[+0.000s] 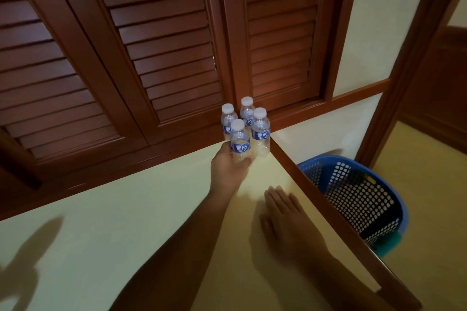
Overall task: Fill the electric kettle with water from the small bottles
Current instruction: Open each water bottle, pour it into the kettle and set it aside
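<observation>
Reaching forward, left hand [228, 166] curls its fingers round the nearest small bottle [239, 141] of four clustered at the counter's [126, 209] far right corner. Right hand [285, 212] lies flat, fingers straight, near the right edge.

Four bottles [260, 131] stand upright in a tight cluster at the far right corner of your surface [141, 222], two in front and two behind. Shutter doors [156, 40] run just behind them. Your left hand [228, 169] holds the front-left bottle [239, 142], fingers [249, 160] round its lower part. Your right hand [285, 214] lies flat on the surface, nearer you, beside the right edge. A basket [358, 192] sits on the floor [424, 184], right of the surface.
</observation>
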A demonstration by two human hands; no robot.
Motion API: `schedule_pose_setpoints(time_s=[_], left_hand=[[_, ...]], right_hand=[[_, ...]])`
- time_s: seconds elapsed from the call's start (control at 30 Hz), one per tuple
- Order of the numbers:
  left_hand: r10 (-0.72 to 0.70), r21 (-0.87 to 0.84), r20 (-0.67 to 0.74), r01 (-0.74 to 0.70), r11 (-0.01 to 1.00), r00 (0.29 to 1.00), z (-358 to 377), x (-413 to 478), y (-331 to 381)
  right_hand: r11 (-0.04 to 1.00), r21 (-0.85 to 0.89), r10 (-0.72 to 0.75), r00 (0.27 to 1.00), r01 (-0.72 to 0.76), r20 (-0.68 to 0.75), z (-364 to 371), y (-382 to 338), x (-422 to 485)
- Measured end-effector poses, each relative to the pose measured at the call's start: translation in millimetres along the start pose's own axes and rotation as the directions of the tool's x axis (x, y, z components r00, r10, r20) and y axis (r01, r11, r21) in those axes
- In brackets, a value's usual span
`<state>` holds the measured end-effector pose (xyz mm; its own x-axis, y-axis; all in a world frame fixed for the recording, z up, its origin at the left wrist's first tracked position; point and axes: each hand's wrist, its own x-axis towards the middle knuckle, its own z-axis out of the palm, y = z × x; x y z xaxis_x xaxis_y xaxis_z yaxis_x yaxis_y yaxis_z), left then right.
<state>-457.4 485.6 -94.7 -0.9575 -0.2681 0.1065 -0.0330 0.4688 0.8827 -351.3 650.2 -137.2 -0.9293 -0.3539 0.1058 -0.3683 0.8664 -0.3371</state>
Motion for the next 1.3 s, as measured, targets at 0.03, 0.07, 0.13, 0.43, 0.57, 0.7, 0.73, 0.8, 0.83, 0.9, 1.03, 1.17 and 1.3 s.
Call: schedule_pose_setpoints(time_s=[0.03, 0.07, 0.13, 0.43, 0.57, 0.7, 0.73, 0.8, 0.83, 0.9, 1.03, 1.17, 1.3], left_hand=[[0.013, 0.008, -0.001, -0.013, 1.000, 1.000, 0, 2, 1], [0.027, 0.018, 0.001, -0.027, 0.999, 1.000, 1, 4, 2], [0.037, 0.031, 0.006, -0.037, 0.999, 0.999, 0, 7, 1], [-0.032, 0.009, -0.019, 0.032, 0.999, 0.999, -35, -37, -7], [-0.018, -0.101, -0.041, 0.014, 0.995, 0.999, -78, -100, -25], [0.005, -0.084, -0.136, -0.017, 0.996, 0.991, -134, -163, -44], [0.003, -0.090, -0.172, -0.019, 0.996, 0.985, -148, -177, -47], [-0.012, -0.099, -0.260, -0.014, 0.995, 0.965, -178, -206, -57], [-0.016, -0.102, -0.300, -0.015, 0.995, 0.954, -192, -220, -61], [-0.025, -0.105, -0.380, -0.016, 0.994, 0.924, -221, -248, -68], [-0.052, -0.121, -0.568, -0.021, 0.992, 0.822, -278, -309, -74], [-0.075, -0.121, -0.708, -0.017, 0.992, 0.702, -336, -364, -76], [-0.026, -0.063, -0.782, -0.038, 0.997, 0.622, -397, -405, -80]], right_hand=[[1.000, -0.004, 0.000, 1.000, 0.001, 0.013, -2, -1, 0], [1.000, -0.009, -0.001, 1.000, 0.001, 0.022, -3, -1, 0], [1.000, -0.002, 0.000, 1.000, 0.000, 0.017, -3, -1, 0], [0.981, 0.188, -0.029, 0.992, 0.051, -0.120, -7, -6, -7], [0.948, 0.294, -0.078, 0.984, 0.124, -0.163, -17, -37, -8], [0.891, 0.367, -0.231, 0.963, 0.267, -0.138, -14, -100, -10], [0.864, 0.397, -0.282, 0.951, 0.310, -0.130, -11, -118, -11], [0.794, 0.462, -0.378, 0.916, 0.394, -0.131, -3, -155, -15], [0.760, 0.493, -0.416, 0.900, 0.424, -0.132, 0, -173, -18], [0.689, 0.546, -0.482, 0.864, 0.476, -0.145, 7, -210, -26], [0.526, 0.639, -0.598, 0.779, 0.560, -0.190, 12, -284, -53], [0.368, 0.719, -0.699, 0.685, 0.590, -0.205, 12, -357, -81], [0.245, 0.795, -0.751, 0.627, 0.555, -0.206, 16, -430, -107]])
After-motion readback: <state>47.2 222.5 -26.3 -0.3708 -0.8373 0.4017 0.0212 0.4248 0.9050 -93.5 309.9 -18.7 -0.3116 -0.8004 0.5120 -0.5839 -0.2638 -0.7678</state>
